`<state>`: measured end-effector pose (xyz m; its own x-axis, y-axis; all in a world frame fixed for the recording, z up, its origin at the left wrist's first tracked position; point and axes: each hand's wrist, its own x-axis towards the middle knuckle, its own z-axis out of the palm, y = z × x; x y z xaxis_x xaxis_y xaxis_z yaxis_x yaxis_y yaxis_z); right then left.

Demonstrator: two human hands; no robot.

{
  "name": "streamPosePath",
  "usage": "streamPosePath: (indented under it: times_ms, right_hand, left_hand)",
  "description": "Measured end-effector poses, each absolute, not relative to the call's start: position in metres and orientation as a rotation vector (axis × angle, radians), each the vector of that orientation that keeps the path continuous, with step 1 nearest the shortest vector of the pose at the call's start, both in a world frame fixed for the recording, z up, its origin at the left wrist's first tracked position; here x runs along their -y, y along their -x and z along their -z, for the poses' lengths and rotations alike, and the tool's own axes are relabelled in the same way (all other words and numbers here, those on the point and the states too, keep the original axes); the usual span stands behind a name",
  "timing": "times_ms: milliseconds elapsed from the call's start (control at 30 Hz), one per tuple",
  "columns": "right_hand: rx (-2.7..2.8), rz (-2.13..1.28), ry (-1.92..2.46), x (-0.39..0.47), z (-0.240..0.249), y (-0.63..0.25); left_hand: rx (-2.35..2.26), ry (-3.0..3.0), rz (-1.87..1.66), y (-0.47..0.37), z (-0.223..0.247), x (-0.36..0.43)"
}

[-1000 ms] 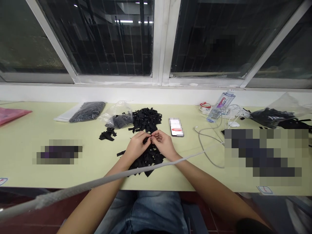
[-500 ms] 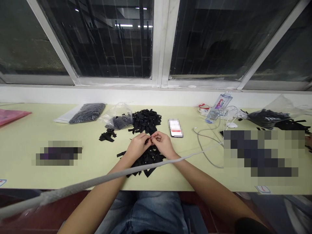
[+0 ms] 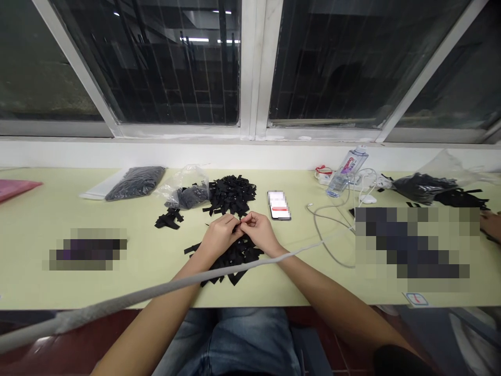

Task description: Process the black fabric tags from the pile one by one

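Note:
My left hand [image 3: 221,236] and my right hand [image 3: 258,232] meet at the fingertips over the table. Both are closed in a pinch on a small black fabric strip [image 3: 236,227], mostly covered by the fingers. Below the hands spreads a loose pile of black strips [image 3: 235,261], some with small shiny spots. Just beyond them lies a denser heap of similar black strips [image 3: 233,192]. To the left sits a small cluster of strips [image 3: 169,218], near an opened clear bag [image 3: 190,194] with dark pieces inside.
A grey cable [image 3: 164,287] crosses the foreground over my forearms. A phone [image 3: 279,204] lies right of the heap. Farther right are a tilted bottle [image 3: 347,171], white cords and a bag of black material [image 3: 425,185]. Another person's hand [image 3: 491,225] shows at the right edge. A filled bag [image 3: 136,183] lies left.
The view has shifted slightly, moving the scene a little left. My hands keep almost the same pinch. The other person's hand shows more at the right edge.

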<state>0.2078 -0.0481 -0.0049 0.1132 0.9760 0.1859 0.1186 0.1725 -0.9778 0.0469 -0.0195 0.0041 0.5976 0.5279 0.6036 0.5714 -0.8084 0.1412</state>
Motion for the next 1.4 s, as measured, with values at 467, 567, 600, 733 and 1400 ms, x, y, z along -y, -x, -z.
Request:
streamPosePath:
  times_ms: [467,567,600,733,1400]
  right_hand:
    - [1.164,-0.949,1.195,0.0489,0.0016,-0.2029]
    - [1.207,-0.891,1.238,0.0499,0.0004,-0.2026]
    - [1.214,-0.875,1.245,0.0500,0.0005,-0.2024]
    - [1.236,-0.836,1.234,0.0496,0.0026,-0.2020]
    - [1.240,-0.866,1.180,0.0451,0.0090,-0.2018]
  left_hand:
    - [0.853,2.688,1.027,-0.0501,-0.0052,0.0193]
    - [0.828,2.695,0.999,-0.0498,-0.0042,0.0186]
    - [0.814,2.692,0.992,-0.0496,-0.0037,0.0182]
    - [0.766,2.675,0.992,-0.0484,-0.0023,0.0167]
    - [0.844,2.904,1.113,-0.0454,0.0016,0.0098]
